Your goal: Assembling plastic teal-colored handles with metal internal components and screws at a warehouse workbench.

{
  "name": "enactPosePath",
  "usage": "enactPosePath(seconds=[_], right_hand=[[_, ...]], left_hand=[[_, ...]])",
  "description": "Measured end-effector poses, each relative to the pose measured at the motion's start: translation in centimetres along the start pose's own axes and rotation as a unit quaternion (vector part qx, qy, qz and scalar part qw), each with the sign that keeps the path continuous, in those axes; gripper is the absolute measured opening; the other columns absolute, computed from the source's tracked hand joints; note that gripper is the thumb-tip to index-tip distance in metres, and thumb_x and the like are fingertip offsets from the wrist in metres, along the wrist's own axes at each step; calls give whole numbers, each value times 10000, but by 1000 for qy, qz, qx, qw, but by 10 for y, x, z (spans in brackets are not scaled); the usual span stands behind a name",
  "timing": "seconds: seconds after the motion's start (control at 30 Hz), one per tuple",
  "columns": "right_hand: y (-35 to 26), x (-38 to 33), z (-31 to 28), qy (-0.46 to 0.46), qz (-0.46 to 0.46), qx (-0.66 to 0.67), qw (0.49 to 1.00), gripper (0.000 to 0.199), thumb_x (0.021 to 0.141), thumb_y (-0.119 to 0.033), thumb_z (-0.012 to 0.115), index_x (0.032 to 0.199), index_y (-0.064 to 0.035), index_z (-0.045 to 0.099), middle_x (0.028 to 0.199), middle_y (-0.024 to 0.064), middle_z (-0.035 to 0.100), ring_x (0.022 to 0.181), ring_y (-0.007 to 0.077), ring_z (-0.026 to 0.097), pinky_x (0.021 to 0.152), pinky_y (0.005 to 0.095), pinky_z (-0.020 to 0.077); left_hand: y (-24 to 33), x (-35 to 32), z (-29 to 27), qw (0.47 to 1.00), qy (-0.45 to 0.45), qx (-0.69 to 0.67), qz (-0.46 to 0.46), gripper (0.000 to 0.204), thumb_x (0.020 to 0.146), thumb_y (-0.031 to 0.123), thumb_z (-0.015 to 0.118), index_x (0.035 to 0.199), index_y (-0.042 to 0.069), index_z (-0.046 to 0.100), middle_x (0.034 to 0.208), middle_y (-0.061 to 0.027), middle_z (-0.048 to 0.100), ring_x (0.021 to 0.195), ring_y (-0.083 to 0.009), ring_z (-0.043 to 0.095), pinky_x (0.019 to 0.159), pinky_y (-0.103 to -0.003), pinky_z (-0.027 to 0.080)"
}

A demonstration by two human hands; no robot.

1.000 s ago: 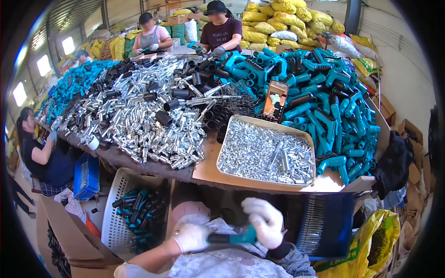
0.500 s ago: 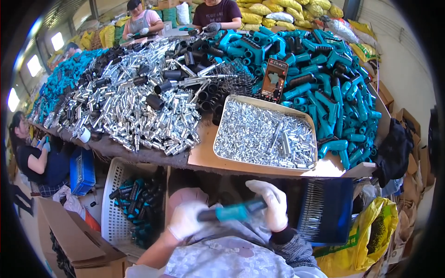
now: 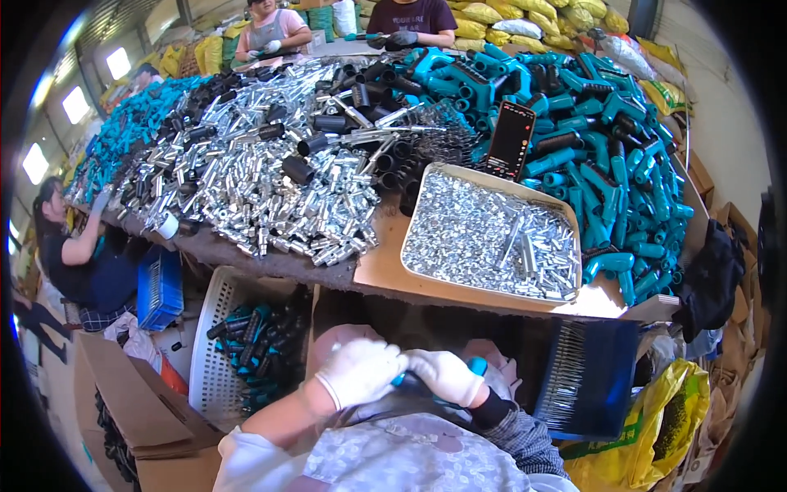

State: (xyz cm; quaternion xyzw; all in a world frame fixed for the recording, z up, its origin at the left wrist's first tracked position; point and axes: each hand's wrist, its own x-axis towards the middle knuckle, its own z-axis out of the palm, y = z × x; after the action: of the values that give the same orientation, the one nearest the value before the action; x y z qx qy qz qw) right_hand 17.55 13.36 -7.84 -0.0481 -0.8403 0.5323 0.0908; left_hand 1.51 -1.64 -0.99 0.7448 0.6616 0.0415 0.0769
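Note:
Held low over my lap is a teal-and-black tool handle (image 3: 476, 366), mostly hidden by my gloves; its rounded teal end sticks out past my right hand. My right hand (image 3: 447, 376), in a white glove, is wrapped round it. Against its fingers, my white-gloved left hand (image 3: 361, 373) is closed at the handle's other end, where a little teal and black shows. Beyond them, on the table, stands a shallow cream tray (image 3: 484, 293) full of small silver metal parts.
Heaps of silver metal parts (image 3: 279, 193) and teal handles (image 3: 602, 180) cover the table around a phone (image 3: 509, 141). Below are a white basket (image 3: 211, 336) of teal-and-black pieces, a blue bin (image 3: 611, 361) of thin metal rods and a cardboard box (image 3: 135, 394). Several people work around the table.
My hands have come together over the handle, which lay exposed between them before. My right hand has closed round it. The phone screen has darkened, and the view has shifted slightly.

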Motion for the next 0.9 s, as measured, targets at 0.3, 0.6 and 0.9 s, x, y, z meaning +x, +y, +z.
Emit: enactPosePath(seconds=[0.3,0.6,0.9], right_hand=[[-18,-25,-17,112,175,265,942,340,917,-226,709,1140,5,597,859,26,639,738,83,596,662,248,489],[-31,-21,-21,73,141,319,934,477,952,-199,636,1371,0,525,855,38,625,728,95,575,676,260,491],[-43,-9,-13,-6,154,269,951,560,892,-222,729,1378,-5,555,942,24,663,799,80,595,730,258,505]], left_hand=[[-160,-65,-26,810,439,-8,-389,190,841,116,710,1018,52,736,1030,-147,707,982,-335,674,898,-382,533],[-235,-98,-9,852,315,68,-413,339,800,94,729,1137,131,723,1173,-126,618,1144,-351,566,1012,-434,479],[-239,-115,-17,899,282,119,-312,315,790,165,735,1105,179,743,1154,-119,637,1093,-338,572,978,-438,482]])
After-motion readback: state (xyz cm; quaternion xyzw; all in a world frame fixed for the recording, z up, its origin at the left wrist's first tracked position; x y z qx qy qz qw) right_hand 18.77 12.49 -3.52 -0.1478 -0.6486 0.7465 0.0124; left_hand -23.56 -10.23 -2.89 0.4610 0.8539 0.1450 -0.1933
